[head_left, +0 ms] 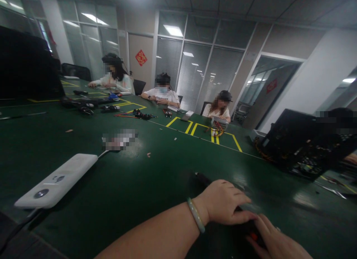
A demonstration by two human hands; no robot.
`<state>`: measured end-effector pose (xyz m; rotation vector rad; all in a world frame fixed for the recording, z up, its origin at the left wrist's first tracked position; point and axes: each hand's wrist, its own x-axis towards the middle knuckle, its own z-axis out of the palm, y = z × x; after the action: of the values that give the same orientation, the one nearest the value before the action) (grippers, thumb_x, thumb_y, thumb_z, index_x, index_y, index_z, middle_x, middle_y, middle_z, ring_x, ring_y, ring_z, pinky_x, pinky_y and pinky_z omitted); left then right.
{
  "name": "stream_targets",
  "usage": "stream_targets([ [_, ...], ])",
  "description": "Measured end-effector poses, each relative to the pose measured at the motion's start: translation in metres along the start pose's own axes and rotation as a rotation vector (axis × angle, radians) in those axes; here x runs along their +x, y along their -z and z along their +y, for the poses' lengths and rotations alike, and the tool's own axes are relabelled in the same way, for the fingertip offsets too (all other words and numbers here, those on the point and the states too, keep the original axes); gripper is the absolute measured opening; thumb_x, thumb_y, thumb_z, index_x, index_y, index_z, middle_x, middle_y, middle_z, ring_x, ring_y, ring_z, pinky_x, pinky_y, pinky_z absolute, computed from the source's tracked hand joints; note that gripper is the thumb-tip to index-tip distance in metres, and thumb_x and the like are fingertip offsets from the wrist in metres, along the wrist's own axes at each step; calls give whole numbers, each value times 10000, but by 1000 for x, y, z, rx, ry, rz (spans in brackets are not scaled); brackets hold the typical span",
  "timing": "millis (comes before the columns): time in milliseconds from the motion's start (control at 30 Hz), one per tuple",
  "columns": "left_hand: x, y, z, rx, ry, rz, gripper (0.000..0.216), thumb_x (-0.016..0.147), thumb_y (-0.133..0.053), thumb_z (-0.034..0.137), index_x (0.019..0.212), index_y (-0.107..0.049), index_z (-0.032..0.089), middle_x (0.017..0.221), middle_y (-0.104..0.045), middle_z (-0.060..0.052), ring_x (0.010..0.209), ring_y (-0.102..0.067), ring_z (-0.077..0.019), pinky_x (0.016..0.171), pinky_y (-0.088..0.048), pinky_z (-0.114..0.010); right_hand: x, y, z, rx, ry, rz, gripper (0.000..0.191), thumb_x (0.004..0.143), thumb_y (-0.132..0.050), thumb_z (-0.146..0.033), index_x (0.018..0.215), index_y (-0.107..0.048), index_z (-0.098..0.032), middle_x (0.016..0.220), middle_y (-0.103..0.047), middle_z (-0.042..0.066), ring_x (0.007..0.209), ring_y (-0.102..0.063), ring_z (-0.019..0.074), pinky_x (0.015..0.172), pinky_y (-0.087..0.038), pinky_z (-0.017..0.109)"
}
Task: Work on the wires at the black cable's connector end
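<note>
Low on the right of the table, my left hand [227, 201], with a pale green bangle at its wrist, is closed over a long black object [203, 180]. One end of it sticks out to the left beyond my knuckles. My right hand [275, 236] touches the left at the fingertips, its fingers closed around the dark part beneath, where a small orange-red spot shows. Shadow and my fingers cover most of the object, so its kind is unclear.
A white power strip [60, 181] lies at left on the green table [156, 184]. Black cables [89, 102] and wire bundles [136, 114] lie farther back. An open black computer case [292, 140] stands at right, a dark box [28, 65] at far left. Several people sit across.
</note>
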<state>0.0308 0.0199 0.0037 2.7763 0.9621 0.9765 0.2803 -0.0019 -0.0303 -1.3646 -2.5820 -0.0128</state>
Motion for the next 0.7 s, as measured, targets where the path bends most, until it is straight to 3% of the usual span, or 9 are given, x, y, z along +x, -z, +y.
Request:
stream_targets([
  [133, 0, 1, -4, 77, 185, -16, 420, 1009, -315, 461, 1134, -623, 205, 990, -703, -54, 928, -652, -216, 822, -460, -350, 55, -2, -23, -106, 103, 14, 321, 837, -552, -272, 1144, -611, -204, 1178, -650, 145, 882, -702, 329, 753, -598, 441],
  [200, 0, 2, -6, 113, 263, -4, 425, 1003, -320, 479, 1128, -612, 197, 1021, -684, -63, 940, -634, -226, 812, -460, -362, 78, -3, -29, -132, 166, 4, 312, 811, -576, -211, 1112, -638, -163, 1114, -680, 157, 1003, -663, 349, 881, -552, 473],
  [333, -1, 0, -14, 179, 422, 63, 465, 1004, -289, 509, 1067, -620, 188, 1005, -661, -74, 945, -602, -241, 831, -447, -394, 109, -7, -37, -98, 199, 0, 344, 793, -570, -123, 1127, -649, -142, 1170, -659, 167, 1052, -637, 338, 945, -510, 484],
  [433, -1, -2, -18, 211, 494, 106, 461, 1006, -292, 497, 1069, -616, 177, 1009, -654, -85, 977, -588, -248, 864, -435, -402, 116, -9, -41, 17, 189, 13, 370, 822, -550, -124, 1183, -625, -160, 1235, -625, 145, 1127, -598, 319, 1028, -443, 499],
  [567, -1, -3, -19, 233, 518, 103, 430, 1020, -277, 454, 1173, -576, 185, 1023, -665, -83, 975, -597, -244, 868, -429, -406, 109, -6, -30, 252, 110, -4, 525, 864, -573, -262, 1375, -468, -207, 1407, -487, 107, 1271, -485, 277, 1088, -389, 464],
  [633, -1, -3, -18, 245, 509, 90, 416, 1022, -285, 430, 1233, -546, 184, 1032, -672, -83, 975, -604, -240, 873, -424, -405, 101, -3, -15, 356, 10, -3, 626, 862, -586, -356, 1438, -382, -219, 1431, -448, 112, 1227, -521, 270, 1013, -463, 424],
  [700, -1, -3, -18, 253, 492, 76, 407, 1017, -316, 422, 1242, -550, 177, 1035, -676, -85, 988, -604, -237, 889, -416, -403, 91, 5, 0, 411, -125, -2, 645, 874, -563, -439, 1442, -378, -196, 1357, -511, 136, 1099, -598, 269, 871, -534, 390],
])
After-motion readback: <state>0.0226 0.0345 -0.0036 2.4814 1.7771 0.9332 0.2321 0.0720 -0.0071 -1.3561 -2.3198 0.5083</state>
